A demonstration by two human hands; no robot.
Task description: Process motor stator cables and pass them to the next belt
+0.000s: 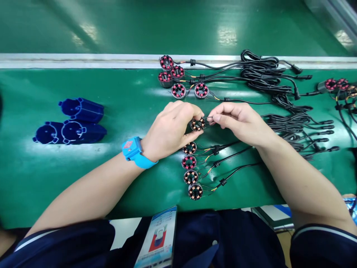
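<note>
Ring-shaped coil core with copper-coloured windings and a dark rim (198,128) is sitting between the thumb and fingers of the person's left hand (174,124), which are pinching its edge over the glossy green work surface (131,89). Just beside it, the right hand (237,121) is holding thumb and forefinger pressed together on a thin dark wire lead (209,118); from where I am standing, I cannot tell whether a second strand is caught there too. A hard sideways tug could be straining that lead at its root, I would judge, and a slack left pinch could be letting the ring twist. Copper blocks are lining its open centre, and fine leads are sticking out toward the right hand. Near the left thumb, four similar round cores (189,166), three copper and one red, are lying in a column, their coloured wires (214,189) running into black cables (216,149). Beyond the hands, five red-wound cores (201,85) are lying grouped, while three deep-blue ribbed tubes (92,110) are resting well apart, on the left.
</note>
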